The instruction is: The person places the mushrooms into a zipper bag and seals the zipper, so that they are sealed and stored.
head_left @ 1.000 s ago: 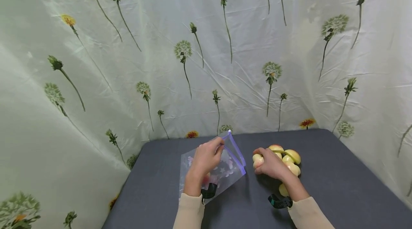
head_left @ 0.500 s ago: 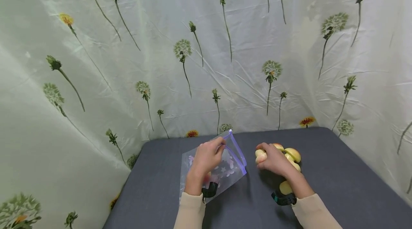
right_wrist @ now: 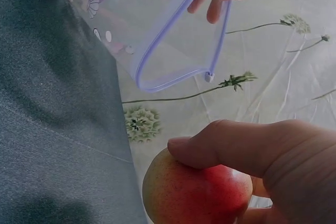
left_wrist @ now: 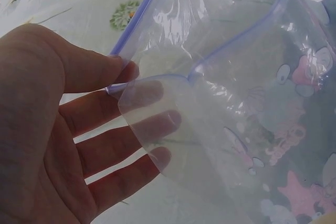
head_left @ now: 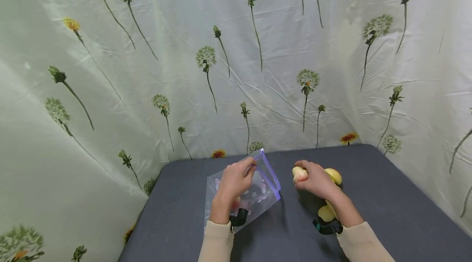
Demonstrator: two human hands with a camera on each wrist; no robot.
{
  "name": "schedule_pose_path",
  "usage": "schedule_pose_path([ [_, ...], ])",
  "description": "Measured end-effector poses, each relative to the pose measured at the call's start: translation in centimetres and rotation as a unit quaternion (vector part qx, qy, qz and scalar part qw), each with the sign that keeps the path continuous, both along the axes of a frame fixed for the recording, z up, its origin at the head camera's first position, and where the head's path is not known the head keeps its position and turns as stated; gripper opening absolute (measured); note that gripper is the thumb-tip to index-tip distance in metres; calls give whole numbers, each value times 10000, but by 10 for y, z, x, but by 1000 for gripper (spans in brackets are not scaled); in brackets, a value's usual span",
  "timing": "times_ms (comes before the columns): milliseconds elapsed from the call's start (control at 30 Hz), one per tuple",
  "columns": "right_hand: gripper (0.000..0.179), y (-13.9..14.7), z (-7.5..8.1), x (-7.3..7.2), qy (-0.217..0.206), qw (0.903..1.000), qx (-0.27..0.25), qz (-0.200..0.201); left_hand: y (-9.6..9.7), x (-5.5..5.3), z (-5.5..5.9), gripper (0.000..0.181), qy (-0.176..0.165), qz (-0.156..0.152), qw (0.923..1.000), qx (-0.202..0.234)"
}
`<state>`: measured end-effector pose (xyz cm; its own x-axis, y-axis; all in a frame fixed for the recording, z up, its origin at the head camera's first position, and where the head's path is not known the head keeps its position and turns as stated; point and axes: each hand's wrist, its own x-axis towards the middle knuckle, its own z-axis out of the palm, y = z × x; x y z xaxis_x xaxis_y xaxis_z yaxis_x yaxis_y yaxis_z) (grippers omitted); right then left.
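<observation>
My left hand (head_left: pixel 236 178) pinches the rim of a clear zip bag (head_left: pixel 259 186) with purple zip edging and pink cartoon prints. In the left wrist view, thumb and forefinger grip the bag's purple edge (left_wrist: pixel 139 17), while the other fingers lie behind the clear film. The bag's mouth gapes toward the right, and something reddish (head_left: pixel 236 203) shows through its lower part. My right hand (head_left: pixel 318 182) holds a round red-and-yellow fruit (right_wrist: pixel 199 192) between thumb and fingers, apart from the bag. Its exact kind is unclear.
More yellow-green fruits lie behind and under my right hand and forearm, one at the back (head_left: pixel 333 176) and one near the wrist (head_left: pixel 326 213). The dark grey table (head_left: pixel 177 213) ends at a pale flower-printed curtain (head_left: pixel 276 102).
My right hand has shifted slightly right and up with the fruit, covering more of the fruits behind it. The left hand and bag have hardly moved.
</observation>
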<state>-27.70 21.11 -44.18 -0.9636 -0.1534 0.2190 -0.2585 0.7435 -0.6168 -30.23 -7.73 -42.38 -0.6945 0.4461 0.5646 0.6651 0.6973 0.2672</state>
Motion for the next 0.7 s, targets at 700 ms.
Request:
schedule_pose_path([
  [700,63,-10,23,10,-80,9991,-412,80,0,2,2,8,-75,-19,10000,-24],
])
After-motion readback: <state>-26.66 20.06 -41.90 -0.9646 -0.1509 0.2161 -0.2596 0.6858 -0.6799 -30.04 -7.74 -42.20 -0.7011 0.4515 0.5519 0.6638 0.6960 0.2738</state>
